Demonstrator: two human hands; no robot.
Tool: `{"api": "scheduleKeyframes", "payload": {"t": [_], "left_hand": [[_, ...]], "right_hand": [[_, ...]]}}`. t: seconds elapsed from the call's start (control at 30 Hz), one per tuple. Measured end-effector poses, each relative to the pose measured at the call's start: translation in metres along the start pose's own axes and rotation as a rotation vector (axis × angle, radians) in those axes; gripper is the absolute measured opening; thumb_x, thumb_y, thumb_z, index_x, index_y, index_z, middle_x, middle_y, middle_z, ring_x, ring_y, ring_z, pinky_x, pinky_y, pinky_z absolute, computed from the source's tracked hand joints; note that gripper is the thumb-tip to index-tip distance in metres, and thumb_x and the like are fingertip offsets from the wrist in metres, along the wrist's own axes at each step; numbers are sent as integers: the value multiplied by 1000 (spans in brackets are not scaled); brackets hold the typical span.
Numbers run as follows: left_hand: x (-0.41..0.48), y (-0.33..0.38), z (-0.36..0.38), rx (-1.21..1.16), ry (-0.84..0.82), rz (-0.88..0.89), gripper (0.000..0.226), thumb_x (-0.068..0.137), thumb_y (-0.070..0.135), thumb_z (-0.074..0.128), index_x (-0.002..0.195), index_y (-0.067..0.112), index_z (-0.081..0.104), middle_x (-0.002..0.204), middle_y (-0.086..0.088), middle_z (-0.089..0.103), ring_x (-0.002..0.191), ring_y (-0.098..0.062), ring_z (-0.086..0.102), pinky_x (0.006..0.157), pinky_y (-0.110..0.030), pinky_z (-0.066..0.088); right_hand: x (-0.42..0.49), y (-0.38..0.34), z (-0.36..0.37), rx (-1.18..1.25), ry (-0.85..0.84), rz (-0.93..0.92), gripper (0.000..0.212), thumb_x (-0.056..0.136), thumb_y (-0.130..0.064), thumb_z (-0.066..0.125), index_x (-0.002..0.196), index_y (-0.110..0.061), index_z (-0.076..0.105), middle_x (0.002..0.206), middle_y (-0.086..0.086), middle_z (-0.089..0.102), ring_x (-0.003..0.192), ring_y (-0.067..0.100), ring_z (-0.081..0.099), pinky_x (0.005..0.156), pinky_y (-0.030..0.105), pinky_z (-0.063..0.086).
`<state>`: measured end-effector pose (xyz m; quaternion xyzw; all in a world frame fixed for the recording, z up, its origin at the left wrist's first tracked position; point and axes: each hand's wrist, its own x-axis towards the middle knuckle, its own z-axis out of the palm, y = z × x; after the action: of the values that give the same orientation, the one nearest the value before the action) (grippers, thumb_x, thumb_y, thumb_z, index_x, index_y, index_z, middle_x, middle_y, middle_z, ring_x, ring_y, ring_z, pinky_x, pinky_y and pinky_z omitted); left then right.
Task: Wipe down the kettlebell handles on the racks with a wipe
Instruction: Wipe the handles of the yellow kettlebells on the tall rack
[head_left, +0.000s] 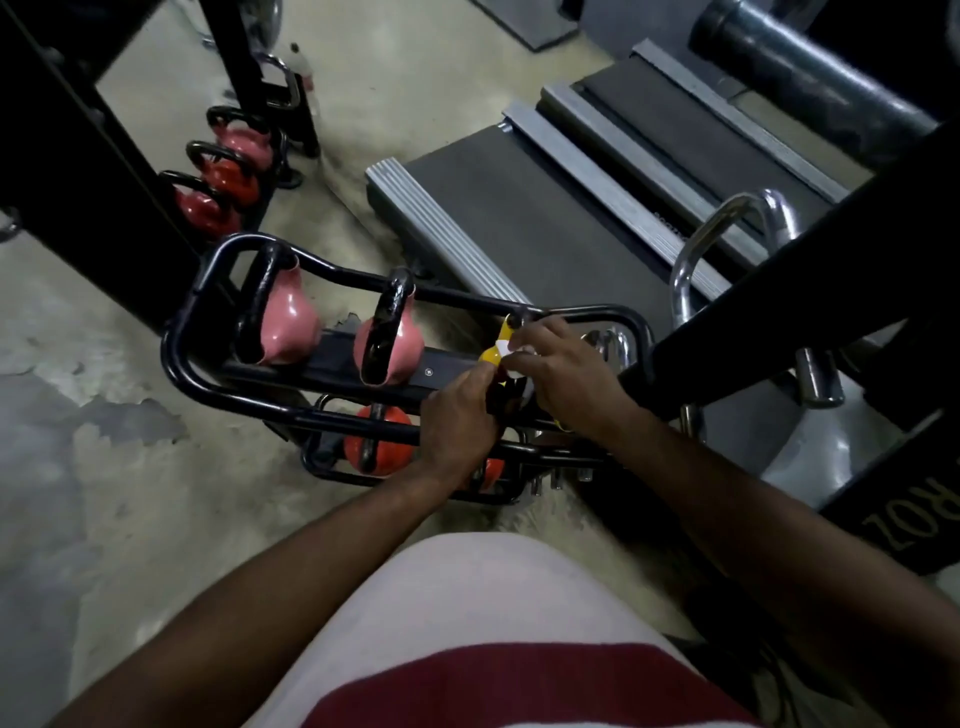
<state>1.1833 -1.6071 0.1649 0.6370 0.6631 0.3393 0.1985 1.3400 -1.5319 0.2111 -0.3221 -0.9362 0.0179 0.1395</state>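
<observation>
Most of the yellow kettlebell (491, 355) is hidden under our hands; only a yellow sliver shows at the right end of the rack (291, 413), on its top tier. Our right hand (566, 379) curls its fingers round a white wipe (515, 359) and presses it against the kettlebell. Our left hand (457, 415) has its fingers bent onto the dark handle between the two hands, though we cannot see how firmly it grips. Which way that handle runs we cannot tell.

The rack's long axis runs left to right across the view. Two pink kettlebells (291, 325) stand left of the yellow one, well apart, their black handles spanning from front rail to back rail. A red kettlebell (385, 441) on the lower tier is partly masked by the front rail and our left wrist.

A black beam (779, 291) crowds the rack's right end. Treadmills (498, 208) lie just behind the rack. Bare floor (93, 415) opens to its left and front.
</observation>
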Motion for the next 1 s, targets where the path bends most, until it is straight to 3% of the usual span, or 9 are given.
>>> {"api": "scheduleKeyframes", "payload": {"t": [0.07,0.17,0.3,0.4,0.5,0.67,0.8,0.93,1.0], "left_hand": [[0,-1,1,5,13,6,26,85,37,71,102,20,63,89,2,71,80,-20,68,64,-37,52],[4,4,1,-16,30,18,29,80,36,75,103,24,63,94,5,72,84,-15,69,66,-35,55],[7,-1,3,79,15,229,49,81,23,76,127,19,62,125,0,64,107,-19,64,83,-36,57],[13,-8,7,174,-17,458,50,83,14,73,132,7,61,139,-10,57,128,-27,54,100,-40,50],[20,-16,6,220,-68,572,48,86,11,69,132,3,59,144,-14,52,137,-32,45,105,-45,46],[22,-20,-6,254,-75,719,42,92,10,57,133,5,59,149,-20,45,134,-30,44,98,-32,39],[20,-23,-4,254,-107,710,44,89,7,57,133,7,60,145,-20,49,130,-32,51,98,-39,50],[18,-17,-10,285,-109,681,55,80,8,74,133,10,61,143,-20,52,104,-29,62,74,-33,51],[17,-15,-9,277,-103,659,58,80,7,74,136,11,59,143,-19,51,103,-29,62,73,-33,52]], "right_hand": [[13,8,-1,18,-14,74,28,75,-1,65,97,-15,76,108,7,66,98,30,55,79,34,48],[22,14,-4,235,114,442,25,81,-7,61,100,-12,76,100,13,67,91,30,61,75,28,44],[9,5,-2,691,139,816,36,81,5,59,92,-26,73,87,0,72,76,4,67,67,21,53],[27,22,0,662,102,929,29,81,2,61,88,-22,75,84,3,74,80,16,71,76,37,59],[44,32,-8,493,-18,770,15,86,-9,66,94,-14,77,94,11,74,88,23,69,81,37,56],[51,27,-28,109,-267,34,24,70,-13,55,81,-17,76,89,3,70,82,22,62,75,32,48],[87,49,-24,23,-447,40,20,69,-11,64,82,-19,76,92,4,69,86,30,66,76,40,53],[106,33,-33,-100,-681,-6,27,73,-3,66,92,-20,76,101,3,69,96,25,64,78,36,53],[108,32,-32,-139,-697,-10,29,76,-2,64,96,-20,76,103,3,69,97,25,64,79,34,53]]}}
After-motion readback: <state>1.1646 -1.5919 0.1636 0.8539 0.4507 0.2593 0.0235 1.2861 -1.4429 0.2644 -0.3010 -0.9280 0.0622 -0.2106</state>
